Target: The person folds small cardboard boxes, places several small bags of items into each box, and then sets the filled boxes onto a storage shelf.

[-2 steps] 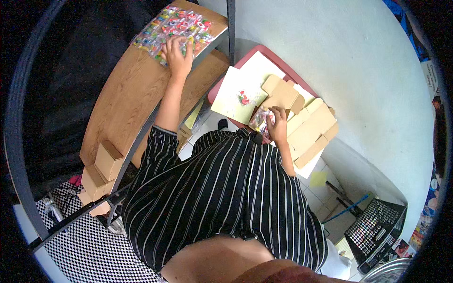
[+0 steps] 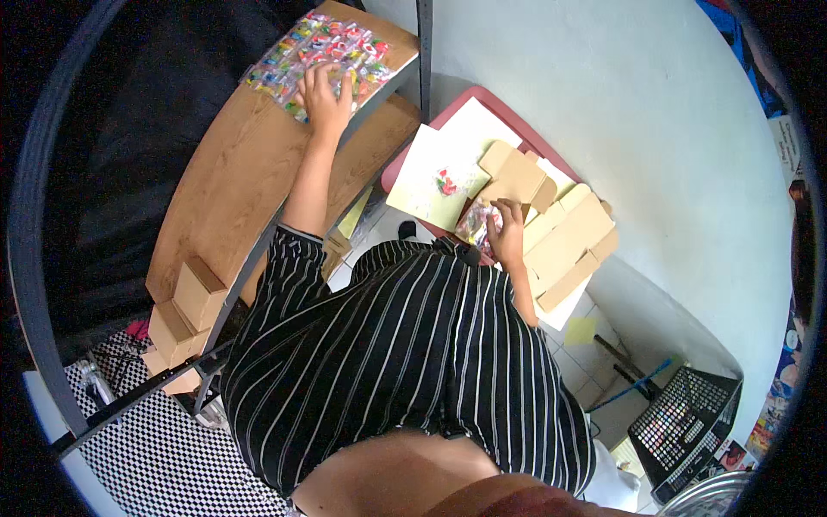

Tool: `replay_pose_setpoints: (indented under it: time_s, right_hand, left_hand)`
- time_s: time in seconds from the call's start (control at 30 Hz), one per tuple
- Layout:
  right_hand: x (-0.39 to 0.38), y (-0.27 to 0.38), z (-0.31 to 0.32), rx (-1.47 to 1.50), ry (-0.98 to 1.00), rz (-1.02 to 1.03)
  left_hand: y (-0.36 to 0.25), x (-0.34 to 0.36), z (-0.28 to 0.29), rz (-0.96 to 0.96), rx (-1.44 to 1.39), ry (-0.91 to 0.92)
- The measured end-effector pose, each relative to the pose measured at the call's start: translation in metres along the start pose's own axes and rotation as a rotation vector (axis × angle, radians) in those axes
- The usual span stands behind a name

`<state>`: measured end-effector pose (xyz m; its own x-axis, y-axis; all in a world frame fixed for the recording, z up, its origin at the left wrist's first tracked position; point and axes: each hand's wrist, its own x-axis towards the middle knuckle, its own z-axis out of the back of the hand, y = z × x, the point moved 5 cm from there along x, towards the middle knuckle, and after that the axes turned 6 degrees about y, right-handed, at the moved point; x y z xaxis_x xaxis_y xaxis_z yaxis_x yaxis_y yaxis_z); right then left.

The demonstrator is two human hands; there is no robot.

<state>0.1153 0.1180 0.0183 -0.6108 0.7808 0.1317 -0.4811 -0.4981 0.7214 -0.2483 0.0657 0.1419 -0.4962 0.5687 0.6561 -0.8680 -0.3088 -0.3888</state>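
Observation:
My left hand (image 2: 325, 99) reaches onto the far end of a wooden shelf, fingers curved and apart. It touches a spread of small clear packets (image 2: 332, 41) with red, yellow, green and blue contents. What lies right beneath the fingertips is partly hidden. On the right, my right hand (image 2: 508, 233) is at an open brown cardboard box (image 2: 517, 175), thumb and fingers apart. Similar clear packets (image 2: 476, 221) fill the box beside those fingers. A few red and green bits (image 2: 446, 182) rest on a pale sheet of paper (image 2: 426, 177) left of the box.
A reddish table (image 2: 482, 93) stands against the white wall and carries the papers and more flattened brown cardboard (image 2: 568, 246). The wooden shelf (image 2: 215, 189) curves along my left, with folded cardboard boxes (image 2: 185, 314) near its close end. A black crate (image 2: 685, 422) sits lower right.
Both hands stay in nearly the same places. The whole view has shifted very slightly.

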Motion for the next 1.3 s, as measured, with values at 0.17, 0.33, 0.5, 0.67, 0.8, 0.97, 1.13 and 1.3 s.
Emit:
replay_pose_setpoints:
  time_s: [0.17, 0.33, 0.5, 0.67, 0.8, 0.97, 1.13, 1.3]
  right_hand:
    - [-0.006, 0.003, 0.001, -0.005, -0.082, 0.001]
    - [-0.010, -0.002, -0.002, -0.006, -0.135, -0.077]
    - [-0.011, 0.002, -0.007, 0.043, -0.146, -0.110]
    - [-0.016, 0.003, -0.005, 0.020, -0.144, -0.086]
    - [-0.023, -0.002, 0.001, 0.010, -0.177, -0.096]
    - [-0.027, -0.004, 0.003, -0.023, -0.173, -0.018]
    - [-0.026, -0.022, 0.014, 0.296, -0.178, -0.232]
    - [-0.008, -0.031, 0.033, 0.752, -0.120, -0.294]
  left_hand:
    - [0.037, 0.055, -0.035, 0.011, 0.131, 0.121]
    - [0.028, 0.086, -0.095, -0.169, 0.218, 0.522]
    - [0.023, 0.089, -0.125, -0.288, 0.375, 0.815]
    - [0.027, 0.101, -0.127, -0.354, 0.409, 0.889]
    - [0.009, 0.112, -0.121, -0.421, 0.300, 0.858]
    - [-0.011, 0.114, -0.083, -0.469, 0.117, 0.593]
    - [-0.058, 0.069, -0.048, 0.060, -0.719, 0.617]
    - [-0.144, -0.049, -0.072, -0.482, -0.704, 1.026]
